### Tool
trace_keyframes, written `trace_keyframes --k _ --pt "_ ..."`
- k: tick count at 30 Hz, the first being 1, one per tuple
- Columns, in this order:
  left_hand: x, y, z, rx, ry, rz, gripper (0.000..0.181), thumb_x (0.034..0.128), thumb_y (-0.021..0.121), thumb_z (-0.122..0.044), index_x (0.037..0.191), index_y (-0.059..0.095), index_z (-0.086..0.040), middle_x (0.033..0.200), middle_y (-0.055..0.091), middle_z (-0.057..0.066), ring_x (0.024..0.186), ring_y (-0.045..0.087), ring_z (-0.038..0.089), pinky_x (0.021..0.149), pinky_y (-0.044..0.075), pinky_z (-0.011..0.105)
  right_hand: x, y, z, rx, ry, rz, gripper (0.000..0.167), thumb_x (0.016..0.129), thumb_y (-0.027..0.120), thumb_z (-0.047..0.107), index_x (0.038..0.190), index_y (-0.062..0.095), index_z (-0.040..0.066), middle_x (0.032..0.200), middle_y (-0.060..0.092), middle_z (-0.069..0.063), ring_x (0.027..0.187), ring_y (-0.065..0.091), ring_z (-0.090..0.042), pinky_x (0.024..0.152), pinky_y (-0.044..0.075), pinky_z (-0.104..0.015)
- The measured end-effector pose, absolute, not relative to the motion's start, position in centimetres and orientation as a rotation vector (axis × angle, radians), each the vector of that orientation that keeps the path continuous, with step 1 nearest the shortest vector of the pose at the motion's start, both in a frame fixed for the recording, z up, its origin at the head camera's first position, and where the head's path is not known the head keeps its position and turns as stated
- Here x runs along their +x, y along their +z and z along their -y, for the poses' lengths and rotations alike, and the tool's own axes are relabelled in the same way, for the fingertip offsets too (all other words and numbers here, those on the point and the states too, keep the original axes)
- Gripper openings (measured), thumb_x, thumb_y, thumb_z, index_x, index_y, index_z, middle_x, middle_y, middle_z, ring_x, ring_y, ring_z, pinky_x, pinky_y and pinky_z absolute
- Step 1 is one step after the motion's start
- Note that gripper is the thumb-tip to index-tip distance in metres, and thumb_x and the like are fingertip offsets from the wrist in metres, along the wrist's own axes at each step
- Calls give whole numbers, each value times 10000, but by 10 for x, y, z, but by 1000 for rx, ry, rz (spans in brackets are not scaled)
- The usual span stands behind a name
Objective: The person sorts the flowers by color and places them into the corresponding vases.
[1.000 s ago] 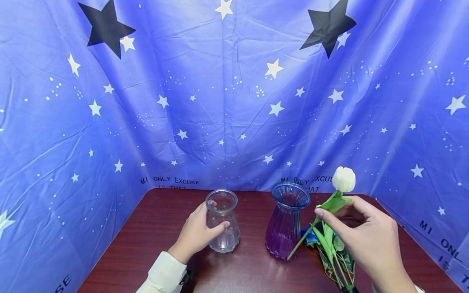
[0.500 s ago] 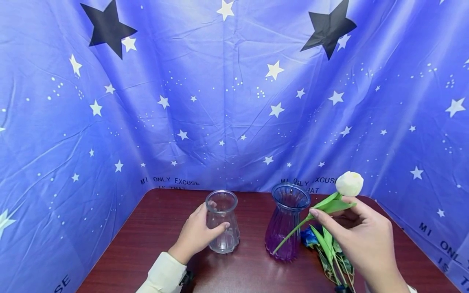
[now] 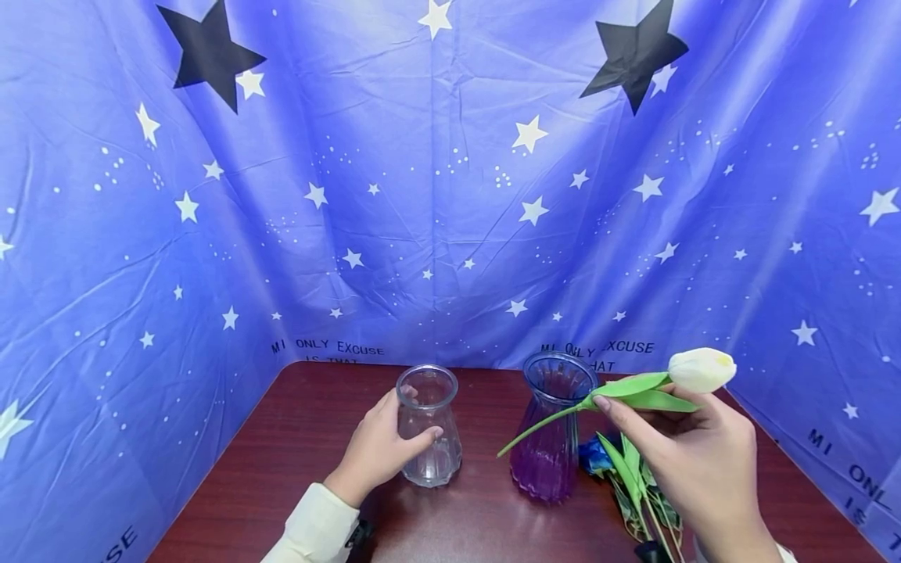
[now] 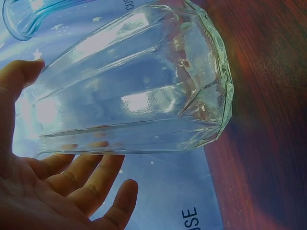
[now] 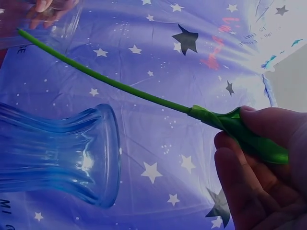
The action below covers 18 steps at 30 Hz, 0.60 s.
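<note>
In the head view my left hand (image 3: 376, 450) holds the clear glass vase (image 3: 431, 450), which stands upright on the table. The left wrist view has the thumb on one side of this glass (image 4: 139, 91) and the fingers on the other. Between thumb and fingers, my right hand (image 3: 704, 461) pinches a white tulip (image 3: 702, 370) by its green leaves. The tulip lies nearly level, bloom to the right, its stem (image 5: 105, 81) slanting down left in front of the blue-and-purple glass vase (image 3: 542, 461). From the right wrist, the bloom is out of sight.
Beside the purple vase, partly behind my right hand, a blue flower (image 3: 595, 457) and several leafy green stems (image 3: 637, 485) lie on the dark red wooden table (image 3: 296, 500). A blue star-printed cloth (image 3: 436, 234) encloses the back and sides.
My right hand has tipped the tulip from nearly upright to nearly level, so its bloom went right and down and its stem end swung left and up. The left hand and both vases stay put.
</note>
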<state>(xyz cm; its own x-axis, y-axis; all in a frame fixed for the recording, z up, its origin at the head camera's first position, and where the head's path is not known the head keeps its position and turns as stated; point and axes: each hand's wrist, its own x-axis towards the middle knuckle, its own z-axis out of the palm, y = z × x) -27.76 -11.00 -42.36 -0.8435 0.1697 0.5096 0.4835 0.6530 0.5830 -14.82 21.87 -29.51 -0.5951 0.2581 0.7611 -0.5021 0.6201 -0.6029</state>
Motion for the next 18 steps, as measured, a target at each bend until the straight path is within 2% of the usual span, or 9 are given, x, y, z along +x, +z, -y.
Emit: trace_keyframes --k 5,9,12,18 --pt "-277 -423 110 -508 -1046 2459 747 800 843 -552 1404 558 -217 1255 675 -52 1187 666 176 995 541 467 -152 -294 -216 347 1150 1849 397 671 889 -155 1017 783 10 936 801 -10 802 771 -80 700 577 -161" --pt "-277 -423 110 -505 -1047 2463 749 799 838 -564 1400 559 -215 1250 678 -47 1181 669 181 989 542 470 -156 -295 -214 485 1170 1734 414 624 843 -262 994 759 -95 916 793 -107 827 778 -95 726 584 -173" --pt "-276 -423 109 -502 -1050 2465 745 796 839 -567 1391 565 -210 1247 679 -41 1174 673 192 980 544 477 -157 -293 -211 560 1207 1652 396 610 815 -304 964 743 -141 906 790 -130 842 778 -99 743 587 -179" --pt "-276 -420 109 -502 -1043 2465 735 796 843 -558 1379 571 -204 1241 679 -39 1160 677 200 961 550 479 -157 -286 -205 725 1399 1469 342 633 743 -360 947 685 -241 924 778 -199 891 782 -161 782 593 -207"
